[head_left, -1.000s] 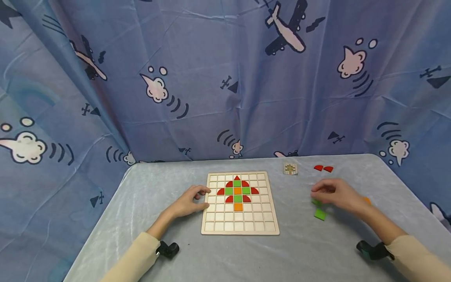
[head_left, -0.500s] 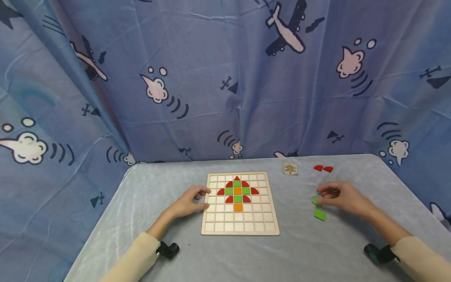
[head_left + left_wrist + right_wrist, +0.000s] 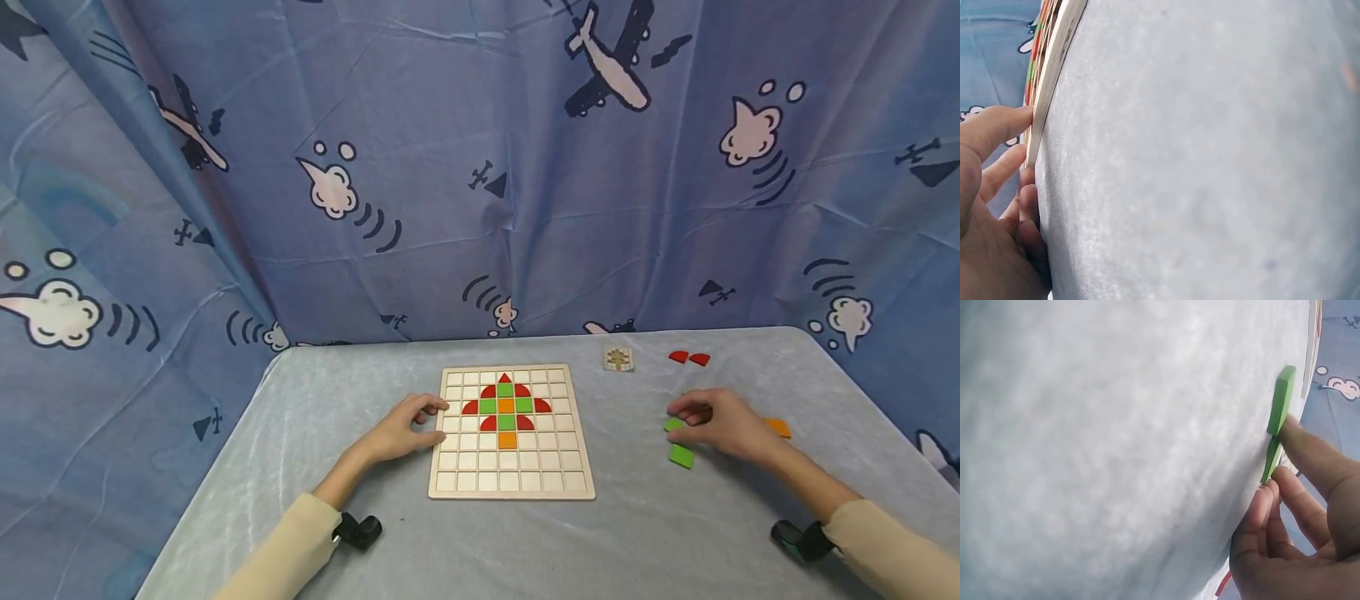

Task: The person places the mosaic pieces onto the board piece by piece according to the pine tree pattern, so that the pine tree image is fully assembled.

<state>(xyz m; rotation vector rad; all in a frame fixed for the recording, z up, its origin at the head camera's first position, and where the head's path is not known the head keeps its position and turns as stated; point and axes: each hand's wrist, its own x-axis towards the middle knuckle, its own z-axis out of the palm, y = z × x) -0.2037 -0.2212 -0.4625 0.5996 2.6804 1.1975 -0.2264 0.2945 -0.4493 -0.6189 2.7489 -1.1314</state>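
Two hands at work on the pale grey surface (image 3: 525, 550), with the wooden grid board (image 3: 477, 483) sitting in the middle! At the board's nine o'clock, here's the left hand (image 3: 397, 429), thumb and fingers spread and relaxed, their tips against the edge; the left wrist view has that thumb right on the wood.

Swing across to three o'clock for the right hand (image 3: 723, 425), thumb and fingertips bent about the upper green tile (image 3: 674, 424), down on the surface. Is it pinched tight? From here I can't tell. The lower green tile (image 3: 682, 457) lies near it, at its six o'clock.

And what a pattern on that board: a red triangle (image 3: 505, 379) at twelve o'clock, red quarter-rounds (image 3: 488, 392) down both flanks, green squares (image 3: 506, 422) all around an orange centre square (image 3: 507, 406), and an orange foot square (image 3: 507, 440) at six o'clock.

Out at two o'clock of the board, a small pattern card (image 3: 618, 359); past it, between two and three, two loose red pieces (image 3: 678, 357) just beside each other. Farther along three o'clock, something orange (image 3: 777, 427) peeks from behind the right wrist, partly hidden. Behind it all, at twelve, a blue airplane-print curtain (image 3: 420, 167).
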